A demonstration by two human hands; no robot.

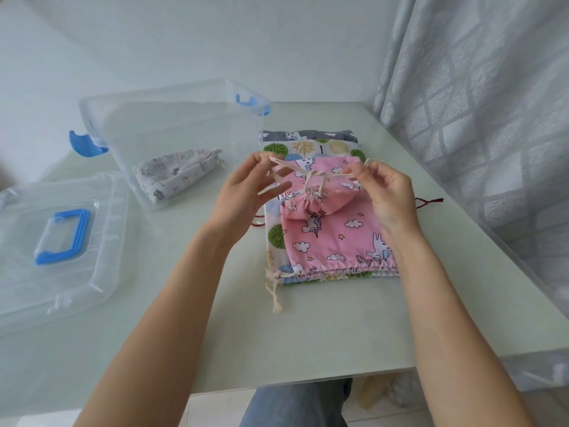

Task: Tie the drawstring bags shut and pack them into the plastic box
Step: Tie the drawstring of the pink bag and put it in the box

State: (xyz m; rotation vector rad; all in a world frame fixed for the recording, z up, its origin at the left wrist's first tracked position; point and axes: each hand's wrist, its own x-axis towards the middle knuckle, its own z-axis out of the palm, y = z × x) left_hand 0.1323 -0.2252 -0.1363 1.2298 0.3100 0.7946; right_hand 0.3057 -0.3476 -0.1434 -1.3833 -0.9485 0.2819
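Cord ends are in both my hands: my left hand [246,186] pinches one end of the cream cotton drawstring [311,175] between thumb and forefinger, its other fingers spread loose, and my right hand [381,192] pinches the other end, so the string runs taut between them through a knot. That knot sits on the gathered neck of a small pink fabric drawstring bag printed with white clouds and unicorns [320,203], which lies bunched on top of the stack of flat patterned drawstring bags [308,146]. The uppermost flat bag in that stack is a larger pink one in the same print [338,241], with a green-tree print and a grey one showing beneath it at the far end. Cream cord tails [275,291] trail off the stack's near left corner onto the pale green counter [308,340], and a dark red cord [429,201] pokes out on the stack's right side. Left of the stack stands the clear plastic storage box with blue clasps [172,131], open, holding one tied grey-white printed bag [175,177]. Further left of the stack, nearer to me than the box, lies the clear lid with a blue handle [61,238]. Right of the stack, beyond the counter's edge, hangs a grey patterned curtain [480,97].
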